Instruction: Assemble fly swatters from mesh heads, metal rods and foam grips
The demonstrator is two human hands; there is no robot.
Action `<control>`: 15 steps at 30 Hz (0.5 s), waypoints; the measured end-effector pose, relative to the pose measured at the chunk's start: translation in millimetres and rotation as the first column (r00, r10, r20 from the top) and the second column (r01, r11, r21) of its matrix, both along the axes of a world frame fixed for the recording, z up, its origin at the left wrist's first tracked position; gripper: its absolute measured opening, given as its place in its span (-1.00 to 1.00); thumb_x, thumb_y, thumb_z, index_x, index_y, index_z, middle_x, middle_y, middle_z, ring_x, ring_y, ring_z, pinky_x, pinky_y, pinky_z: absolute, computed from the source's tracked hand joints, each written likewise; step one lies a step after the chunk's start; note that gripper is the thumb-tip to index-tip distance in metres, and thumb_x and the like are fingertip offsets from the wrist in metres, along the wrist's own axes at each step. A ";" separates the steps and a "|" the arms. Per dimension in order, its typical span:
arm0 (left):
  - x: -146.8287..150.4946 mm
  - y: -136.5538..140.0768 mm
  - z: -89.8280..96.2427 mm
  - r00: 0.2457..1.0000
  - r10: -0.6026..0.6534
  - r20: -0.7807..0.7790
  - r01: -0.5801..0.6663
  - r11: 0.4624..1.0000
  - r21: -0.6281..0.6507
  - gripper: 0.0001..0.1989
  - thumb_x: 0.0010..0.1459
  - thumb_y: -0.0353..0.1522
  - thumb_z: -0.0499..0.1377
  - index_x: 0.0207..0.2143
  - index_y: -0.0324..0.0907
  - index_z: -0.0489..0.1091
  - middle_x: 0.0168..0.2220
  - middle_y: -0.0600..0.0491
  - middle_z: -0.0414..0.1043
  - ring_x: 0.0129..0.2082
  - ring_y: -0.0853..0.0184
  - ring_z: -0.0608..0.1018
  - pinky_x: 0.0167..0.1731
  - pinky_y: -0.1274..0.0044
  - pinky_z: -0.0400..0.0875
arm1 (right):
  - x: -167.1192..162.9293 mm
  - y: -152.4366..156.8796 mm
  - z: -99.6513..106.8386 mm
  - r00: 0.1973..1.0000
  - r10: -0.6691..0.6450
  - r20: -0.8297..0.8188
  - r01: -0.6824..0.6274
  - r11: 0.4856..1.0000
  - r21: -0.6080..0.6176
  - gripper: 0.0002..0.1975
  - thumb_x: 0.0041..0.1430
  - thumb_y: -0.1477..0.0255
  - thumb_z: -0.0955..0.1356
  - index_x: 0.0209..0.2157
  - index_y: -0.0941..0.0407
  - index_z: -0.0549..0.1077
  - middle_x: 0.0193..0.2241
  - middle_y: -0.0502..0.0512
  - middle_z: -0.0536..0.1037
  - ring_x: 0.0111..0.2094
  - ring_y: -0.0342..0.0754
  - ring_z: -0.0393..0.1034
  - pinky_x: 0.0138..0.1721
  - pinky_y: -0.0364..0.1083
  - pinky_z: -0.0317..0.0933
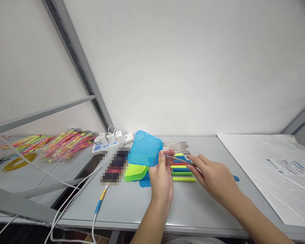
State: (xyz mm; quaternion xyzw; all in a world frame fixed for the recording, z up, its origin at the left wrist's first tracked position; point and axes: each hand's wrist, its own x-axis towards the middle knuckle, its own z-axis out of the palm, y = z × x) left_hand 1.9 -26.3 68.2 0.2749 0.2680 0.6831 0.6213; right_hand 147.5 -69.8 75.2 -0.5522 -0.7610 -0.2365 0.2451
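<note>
The blue perforated flyswatter head (pixel 146 145) is held up over the tabletop (pixel 193 208), its broad mesh beyond your left hand (pixel 161 179) and its neck under your thumb. The thin metal rod (pixel 178 158) runs from your right hand (pixel 216 173) to that neck; whether its tip sits inside cannot be told. Off to your left, a clear plastic bag (pixel 66 150) holds a jumble of pink, yellow and orange pieces. Your left fingers are closed on the neck, and your right fingers pinch the rod, drawn nearly together.
</note>
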 end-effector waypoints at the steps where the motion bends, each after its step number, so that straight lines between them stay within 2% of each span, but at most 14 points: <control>1: 2.1 -5.0 -2.9 1.000 -0.013 0.014 0.014 1.000 -0.023 -0.70 0.15 -0.16 0.24 -0.32 -0.24 0.51 -0.24 -0.07 0.57 -0.16 0.24 0.59 -0.06 0.39 0.43 | -0.6 -0.9 -0.5 1.000 0.015 0.027 -0.014 1.000 -0.009 -0.74 0.38 0.26 0.16 -0.14 0.07 0.39 -0.51 -0.03 0.43 -0.68 -0.16 0.21 -0.63 -0.11 -0.20; 4: 4.5 -17.8 -9.5 0.997 -0.070 0.040 0.072 0.995 -0.074 -0.70 0.17 -0.17 0.22 -0.29 -0.25 0.52 -0.19 -0.11 0.56 -0.12 0.19 0.58 -0.08 0.37 0.43 | -3.6 -3.7 -3.0 0.992 0.084 0.092 -0.079 0.995 -0.056 -0.83 0.36 0.40 0.18 -0.20 0.07 0.38 -0.51 -0.04 0.41 -0.65 -0.15 0.22 -0.62 -0.09 -0.20; 7: 1.6 -24.4 -14.1 0.993 -0.097 0.063 0.102 0.991 -0.091 -0.65 0.20 -0.14 0.18 -0.19 -0.23 0.52 -0.10 -0.13 0.53 -0.07 0.17 0.55 -0.07 0.36 0.43 | -4.4 -6.5 -6.0 0.983 0.169 0.078 -0.159 0.980 -0.118 -0.87 0.32 0.52 0.19 -0.28 0.08 0.34 -0.51 -0.05 0.39 -0.57 -0.14 0.28 -0.58 -0.08 -0.17; 10: -0.5 -26.1 -19.2 0.996 -0.055 0.070 0.062 0.993 -0.102 -0.65 0.21 -0.13 0.17 -0.14 -0.21 0.51 -0.04 -0.13 0.51 -0.06 0.18 0.54 -0.08 0.37 0.43 | -4.3 -8.5 -8.2 0.970 0.235 0.064 -0.223 0.963 -0.152 -0.85 0.31 0.58 0.18 -0.29 0.08 0.30 -0.50 -0.05 0.40 -0.53 -0.13 0.28 -0.54 -0.07 -0.14; 15: -0.4 -27.6 -26.0 0.997 0.001 0.074 0.006 0.996 -0.091 -0.70 0.20 -0.16 0.19 -0.19 -0.19 0.52 -0.05 -0.10 0.51 -0.09 0.21 0.56 -0.08 0.38 0.43 | -9.5 -8.7 -7.1 0.959 0.267 0.095 -0.253 0.958 -0.137 -0.78 0.26 0.66 0.13 -0.28 0.11 0.30 -0.51 -0.03 0.39 -0.56 -0.13 0.21 -0.54 -0.05 -0.18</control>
